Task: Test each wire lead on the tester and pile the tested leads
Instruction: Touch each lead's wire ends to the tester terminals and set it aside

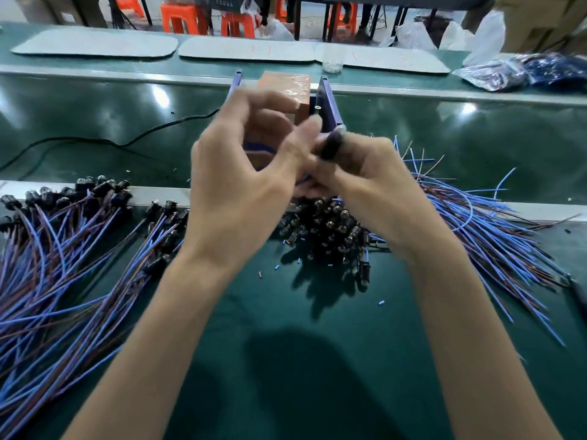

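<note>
Both hands are raised together in front of the tester [327,100], a blue-framed box with an orange block inside. My right hand [365,182] grips a wire lead by its black socket [332,146], bulb end pointing up toward the tester. My left hand [241,173] has its fingers loosely curled, and its fingertips meet the right hand at the lead, blurred by motion. A pile of leads [73,249] with blue and brown wires lies on the left. A second pile [444,223] lies under and right of my right hand.
A black cable [95,141] runs across the shiny green belt toward the tester. Small cut wire bits [381,302] dot the green mat. Grey mats [95,44], a plastic cup [333,60] and bagged parts [514,71] sit beyond the belt; orange stools stand farther back.
</note>
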Demonstrator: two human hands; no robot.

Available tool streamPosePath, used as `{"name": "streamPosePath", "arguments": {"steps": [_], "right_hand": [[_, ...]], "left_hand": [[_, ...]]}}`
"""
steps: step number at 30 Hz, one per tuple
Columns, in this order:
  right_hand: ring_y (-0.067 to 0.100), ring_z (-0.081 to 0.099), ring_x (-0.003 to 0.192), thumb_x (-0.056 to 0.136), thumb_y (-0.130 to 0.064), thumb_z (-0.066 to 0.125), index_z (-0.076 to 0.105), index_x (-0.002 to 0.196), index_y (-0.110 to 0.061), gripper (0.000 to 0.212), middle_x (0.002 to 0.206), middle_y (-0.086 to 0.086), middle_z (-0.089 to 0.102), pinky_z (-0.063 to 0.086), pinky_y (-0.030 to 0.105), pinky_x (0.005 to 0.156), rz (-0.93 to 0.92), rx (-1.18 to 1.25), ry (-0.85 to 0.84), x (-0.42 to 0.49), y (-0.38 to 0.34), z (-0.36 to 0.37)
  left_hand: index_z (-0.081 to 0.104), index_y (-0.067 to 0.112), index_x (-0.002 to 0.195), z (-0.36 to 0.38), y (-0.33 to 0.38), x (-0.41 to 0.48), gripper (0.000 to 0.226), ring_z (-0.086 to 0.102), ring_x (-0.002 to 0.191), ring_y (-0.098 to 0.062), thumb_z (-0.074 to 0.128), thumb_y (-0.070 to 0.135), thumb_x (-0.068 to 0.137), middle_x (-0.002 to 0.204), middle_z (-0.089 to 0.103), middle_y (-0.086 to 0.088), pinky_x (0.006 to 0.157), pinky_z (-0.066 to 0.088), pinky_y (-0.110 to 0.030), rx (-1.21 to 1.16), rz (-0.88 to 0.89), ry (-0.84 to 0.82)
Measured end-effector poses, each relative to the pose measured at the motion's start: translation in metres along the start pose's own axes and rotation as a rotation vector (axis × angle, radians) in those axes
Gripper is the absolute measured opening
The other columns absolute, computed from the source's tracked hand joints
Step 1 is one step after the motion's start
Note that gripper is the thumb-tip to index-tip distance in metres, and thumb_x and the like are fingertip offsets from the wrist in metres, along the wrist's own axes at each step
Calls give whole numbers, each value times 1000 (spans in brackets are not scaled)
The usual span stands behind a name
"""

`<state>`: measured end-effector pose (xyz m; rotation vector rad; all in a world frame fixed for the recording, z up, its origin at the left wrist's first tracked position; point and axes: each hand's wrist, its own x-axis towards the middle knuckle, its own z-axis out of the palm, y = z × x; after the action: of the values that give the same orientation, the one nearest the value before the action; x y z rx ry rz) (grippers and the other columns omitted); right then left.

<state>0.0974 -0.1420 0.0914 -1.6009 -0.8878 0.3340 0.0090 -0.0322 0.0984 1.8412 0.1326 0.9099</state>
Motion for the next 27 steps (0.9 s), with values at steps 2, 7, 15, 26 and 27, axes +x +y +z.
{"name": "streamPosePath", "arguments": {"steps": [2,7,15,26,27], "right_hand": [[10,70,70,96,-6,54,62,90,-9,10,77,-4,70,55,20,69,-22,62,122,0,-2,-2],[5,69,88,98,-22,53,62,91,-20,12,86,-12,75,50,19,75,-78,27,218,1,-8,0],[12,64,60,103,-17,40,56,88,-9,23,58,-3,64,52,20,65,-34,303,340,-3,-19,-9],[9,21,48,98,-19,53,64,83,-13,19,49,-9,32,24,18,39,55,282,368,-4,-14,-12],[6,23,45,96,-19,57,67,80,-14,19,46,-14,37,23,16,38,75,220,366,-4,-14,-10]], "left_hand": [[52,22,107,-4,0,3,29,63,55,-8,58,44,89,65,69,3,54,50,-20,-105,-168,-152],[8,28,152,3,-15,9,78,73,66,-25,39,61,89,102,71,-16,51,55,-23,-233,-719,-307],[14,24,150,-8,-24,16,54,68,81,-11,38,15,103,105,57,-3,65,54,-21,-454,-526,349],[-31,33,143,0,-34,5,86,60,42,-7,26,-8,94,101,57,-3,39,40,-13,-5,-297,-8],[-34,34,141,4,-36,4,86,60,40,-10,28,-6,96,97,62,-3,38,40,-14,-13,-324,-64]]}}
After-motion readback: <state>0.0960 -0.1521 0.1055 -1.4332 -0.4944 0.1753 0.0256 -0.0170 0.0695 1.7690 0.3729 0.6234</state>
